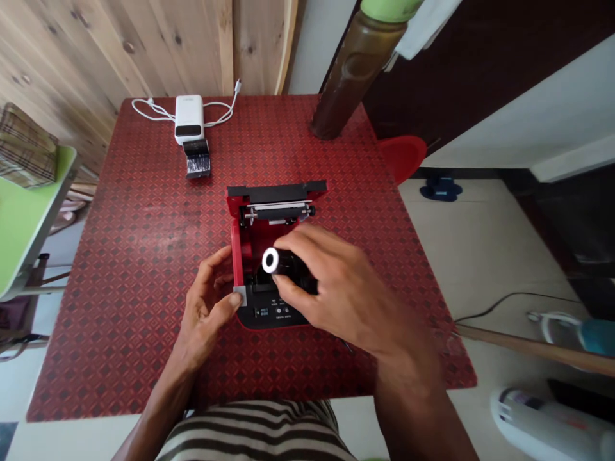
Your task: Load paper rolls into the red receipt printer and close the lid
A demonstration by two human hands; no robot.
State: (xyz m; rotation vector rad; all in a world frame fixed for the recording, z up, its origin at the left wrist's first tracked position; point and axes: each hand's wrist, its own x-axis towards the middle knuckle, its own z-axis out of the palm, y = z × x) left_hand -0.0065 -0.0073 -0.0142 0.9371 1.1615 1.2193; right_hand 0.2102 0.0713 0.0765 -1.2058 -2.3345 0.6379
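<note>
Through the head view I have a red and black machine (237, 256) in the middle of the surface (134, 288), well in from all four edges, its front turned to the near edge. Its body is glossy red with rounded front corners. A black front panel (269, 312) carries small white symbols and bluish lettering, too small for me to read, and a pale grey square (241, 293) sits at its left end. The lid (276, 193) stands raised on the side toward the far edge, red with a black rim; below the rim runs a dark roller (278, 213) with a shiny metal end on the left and a black knob (312, 210) on the right.

My right hand (331, 275), slightly blurred, is closed, thumb against fingers, around a black roll (285, 261) held over the open bay. The roll's end shows a bright white ring around a dark hole. My left hand (206, 304) is half curled, thumb on the grey square, fingers beside the red left wall; I cannot tell whether it grips or only rests there.
</note>
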